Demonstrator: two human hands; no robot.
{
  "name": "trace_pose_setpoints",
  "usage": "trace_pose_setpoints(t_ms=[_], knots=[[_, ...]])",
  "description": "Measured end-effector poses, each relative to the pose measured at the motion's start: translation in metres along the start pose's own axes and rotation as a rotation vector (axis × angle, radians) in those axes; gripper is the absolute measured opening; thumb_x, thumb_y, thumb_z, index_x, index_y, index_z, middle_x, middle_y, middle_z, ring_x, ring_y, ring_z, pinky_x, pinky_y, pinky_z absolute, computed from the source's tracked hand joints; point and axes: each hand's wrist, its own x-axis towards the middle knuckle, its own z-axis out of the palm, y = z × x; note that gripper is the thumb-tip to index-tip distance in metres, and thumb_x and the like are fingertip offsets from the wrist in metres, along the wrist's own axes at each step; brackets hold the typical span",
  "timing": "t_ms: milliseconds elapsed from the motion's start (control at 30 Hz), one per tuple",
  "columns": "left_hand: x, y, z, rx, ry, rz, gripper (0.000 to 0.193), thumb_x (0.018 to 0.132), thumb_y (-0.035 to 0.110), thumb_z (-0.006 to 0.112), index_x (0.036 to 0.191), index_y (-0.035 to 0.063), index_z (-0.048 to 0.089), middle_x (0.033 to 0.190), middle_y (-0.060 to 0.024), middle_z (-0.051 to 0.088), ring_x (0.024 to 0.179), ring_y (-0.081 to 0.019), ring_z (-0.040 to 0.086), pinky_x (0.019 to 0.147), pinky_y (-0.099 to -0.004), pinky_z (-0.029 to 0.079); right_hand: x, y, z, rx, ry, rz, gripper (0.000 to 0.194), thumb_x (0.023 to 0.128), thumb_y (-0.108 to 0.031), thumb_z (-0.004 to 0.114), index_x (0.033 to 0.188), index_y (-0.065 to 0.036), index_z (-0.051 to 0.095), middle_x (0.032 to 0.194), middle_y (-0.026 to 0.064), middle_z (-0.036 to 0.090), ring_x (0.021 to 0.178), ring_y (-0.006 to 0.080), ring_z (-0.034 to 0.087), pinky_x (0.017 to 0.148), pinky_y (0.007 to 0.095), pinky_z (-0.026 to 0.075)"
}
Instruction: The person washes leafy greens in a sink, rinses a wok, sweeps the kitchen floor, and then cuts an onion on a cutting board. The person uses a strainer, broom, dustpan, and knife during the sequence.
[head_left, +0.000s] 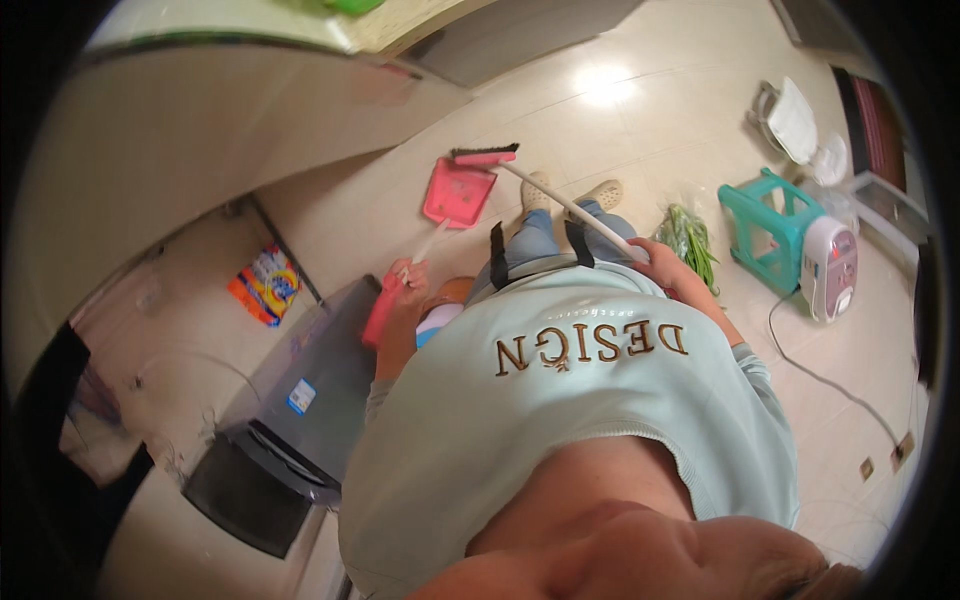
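My left hand (409, 282) is closed around the long handle of a pink dustpan (452, 196), whose pan lies on the floor ahead of my feet with small bits of debris in it. In my right hand (661, 265) is the upper end of a pale broom handle. This handle runs forward and left to the pink head of the broom (486, 158), which has dark bristles and is at the dustpan's far edge, overlapping it in view. Whether the two touch cannot be told.
Right of my feet lie green vegetables in a clear plastic bag (686, 240). Beyond them stand a teal plastic stool (772, 229) and a white-and-pink appliance (829, 268) with a cord to a wall socket. On my left are a dark cabinet-like appliance (319, 375) and an orange detergent bag (268, 286).
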Motion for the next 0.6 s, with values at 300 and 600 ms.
trace_pose_setpoints(t_ms=[300, 600], knots=[[0.037, -0.057, 0.112, 0.587, 0.057, -0.206, 0.027, 0.088, 0.017, 0.048, 0.102, -0.0053, 0.047, 0.060, -0.0016, 0.044, 0.049, -0.0124, 0.043, 0.045, -0.0237, 0.036, -0.040, 0.052, 0.003, 0.195, 0.503, 0.257, 0.050, 0.078, -0.010, 0.058, 0.126, 0.001, 0.048, 0.092, 0.0227, 0.063, 0.059, 0.0287, 0.062, 0.053, 0.0363, 0.051], [0.144, -0.144, 0.255, 0.843, 0.063, -0.492, 0.034, 0.087, 0.014, 0.053, 0.112, -0.0073, 0.045, 0.064, -0.0004, 0.044, 0.049, -0.0094, 0.041, 0.044, -0.0217, 0.033, -0.051, 0.126, -0.044, 1.064, 0.769, 0.430, 0.034, 0.084, -0.007, 0.054, 0.117, 0.002, 0.052, 0.060, 0.0067, 0.053, 0.041, 0.0139, 0.048, 0.038, 0.0301, 0.040]])
